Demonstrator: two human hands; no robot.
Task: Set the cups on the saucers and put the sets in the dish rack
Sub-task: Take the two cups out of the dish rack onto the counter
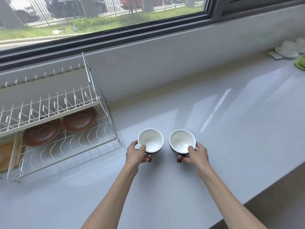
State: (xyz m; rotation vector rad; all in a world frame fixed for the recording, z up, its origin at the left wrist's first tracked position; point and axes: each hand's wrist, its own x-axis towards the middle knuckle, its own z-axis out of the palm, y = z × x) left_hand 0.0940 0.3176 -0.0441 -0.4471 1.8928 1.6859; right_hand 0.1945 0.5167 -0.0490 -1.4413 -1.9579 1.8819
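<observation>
- Here, the left hand (136,153) grips the left cup (151,140), thumb on the near rim and fingers curled at the brown handle that points toward the person.
- The right hand (197,154) grips the right cup (182,141) the same way, thumb hooked over the near rim and fingers closed beside its brown handle.
- Both cups are upright, white inside and dark outside, side by side with a gap between them, over the pale counter (214,146) just right of the dish rack (69,136); whether they rest on the counter or are lifted just off it cannot be told.
- Two brown saucers lie flat on the rack's lower wire shelf, partly under the upper tier: the left saucer (41,134) and the right saucer (79,119), just beside each other, edges nearly touching.
- The upper tier of the rack holds only its white wire dividers.
- At the far right end of the counter sit white dishes (287,49) and a green item (300,62) cut off by the frame edge.
- A window (102,14) runs along the wall behind the counter.
</observation>
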